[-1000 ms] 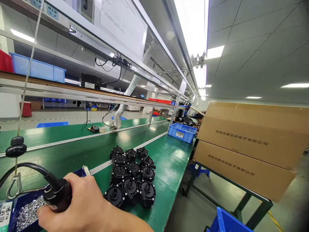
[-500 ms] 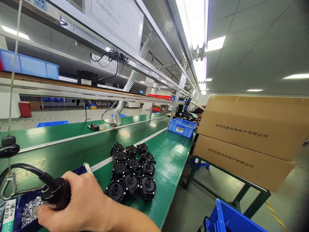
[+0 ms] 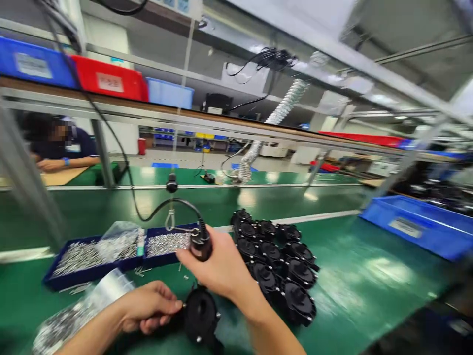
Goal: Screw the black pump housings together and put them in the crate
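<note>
My right hand [image 3: 221, 261] is wrapped round a black corded electric screwdriver [image 3: 201, 246], which hangs by a metal clip from a line. Below it on the bench stands a single black round housing [image 3: 201, 315] with small bright screws at its rim; the tool's tip is hidden. At the left rim of this housing is my left hand [image 3: 151, 305], thumb and fingers pinched together. What they hold, if anything, is too small to make out. Several similar black housings [image 3: 271, 251] stand in close rows right of my right hand.
Dark blue trays of screws [image 3: 92, 256] and small metal parts [image 3: 166, 244] lie behind my hands, with a plastic bag of parts [image 3: 70, 320] at front left. A blue bin [image 3: 417, 224] is at right. A co-worker [image 3: 70, 143] sits across the bench.
The view has swung left and down, bringing the screw trays and a lone housing into sight. My left hand now shows at that housing. My right hand still grips the screwdriver.
</note>
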Motion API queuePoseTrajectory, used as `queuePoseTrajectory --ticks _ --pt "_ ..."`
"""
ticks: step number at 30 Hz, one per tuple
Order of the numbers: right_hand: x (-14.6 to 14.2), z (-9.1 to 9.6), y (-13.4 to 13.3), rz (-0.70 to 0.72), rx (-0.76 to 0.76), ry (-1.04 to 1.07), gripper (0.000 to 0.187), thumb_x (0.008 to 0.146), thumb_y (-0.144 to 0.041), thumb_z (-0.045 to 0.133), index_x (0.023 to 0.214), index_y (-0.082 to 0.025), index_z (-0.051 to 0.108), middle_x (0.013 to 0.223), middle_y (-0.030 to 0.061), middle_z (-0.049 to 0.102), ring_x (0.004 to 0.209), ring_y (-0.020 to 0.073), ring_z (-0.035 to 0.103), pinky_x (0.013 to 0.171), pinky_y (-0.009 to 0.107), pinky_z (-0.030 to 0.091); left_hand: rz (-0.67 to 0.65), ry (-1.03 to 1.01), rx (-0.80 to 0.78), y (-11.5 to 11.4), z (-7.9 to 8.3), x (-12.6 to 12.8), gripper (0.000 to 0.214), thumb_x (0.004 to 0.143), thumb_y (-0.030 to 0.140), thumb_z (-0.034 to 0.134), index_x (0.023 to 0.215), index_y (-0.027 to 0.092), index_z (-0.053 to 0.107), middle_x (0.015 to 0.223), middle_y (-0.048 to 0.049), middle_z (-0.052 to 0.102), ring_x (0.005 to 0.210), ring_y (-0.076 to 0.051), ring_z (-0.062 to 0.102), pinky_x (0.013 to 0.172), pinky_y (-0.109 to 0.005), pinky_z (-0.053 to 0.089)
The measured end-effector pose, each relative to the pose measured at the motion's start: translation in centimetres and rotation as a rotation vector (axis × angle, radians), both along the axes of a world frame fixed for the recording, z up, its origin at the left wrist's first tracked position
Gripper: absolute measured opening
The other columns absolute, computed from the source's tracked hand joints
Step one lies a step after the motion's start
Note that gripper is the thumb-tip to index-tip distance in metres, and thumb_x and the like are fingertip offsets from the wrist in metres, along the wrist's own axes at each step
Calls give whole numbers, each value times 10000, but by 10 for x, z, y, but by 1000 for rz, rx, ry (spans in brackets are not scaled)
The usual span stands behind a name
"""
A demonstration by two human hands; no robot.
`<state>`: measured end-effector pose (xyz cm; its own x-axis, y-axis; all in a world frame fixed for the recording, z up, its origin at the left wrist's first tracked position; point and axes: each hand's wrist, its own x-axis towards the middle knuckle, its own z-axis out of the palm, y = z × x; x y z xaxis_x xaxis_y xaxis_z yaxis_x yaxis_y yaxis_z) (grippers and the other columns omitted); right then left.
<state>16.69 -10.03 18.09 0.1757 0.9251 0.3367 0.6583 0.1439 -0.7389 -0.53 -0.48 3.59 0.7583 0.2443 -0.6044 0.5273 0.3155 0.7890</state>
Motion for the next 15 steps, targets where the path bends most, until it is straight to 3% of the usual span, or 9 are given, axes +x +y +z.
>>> queuePoseTrajectory --ticks 5,10,13,15 --pt "5 -1 3 36 -32 -32 281 850 -404 703 739 -222 520 626 -55 563 592 138 485 562 271 363 -4 107 -126 5 27 11 709 319 655 973 588 182 519 481 39 507 332 -34 329 304 -155 194" --pt "5 1 3 42 -32 -35 308 835 -381 708 706 -225 475 589 -60 533 567 136 453 536 262 336 -131 248 -161 18 39 29 688 236 508 1036 570 143 558 530 25 500 396 -24 349 348 -141 221" --pt "3 3 -2 72 -12 -1 243 804 -319 716 731 -221 506 625 -61 568 582 127 489 538 246 349 -205 307 -87 16 40 36 706 231 573 1010 542 165 525 508 39 468 400 -32 312 359 -154 209" --pt "3 3 -5 76 8 13 239 782 -327 733 732 -218 526 648 -60 592 590 123 519 539 236 359 -204 320 0 12 40 37 692 317 641 961 542 191 485 495 49 449 394 -41 280 359 -156 189"
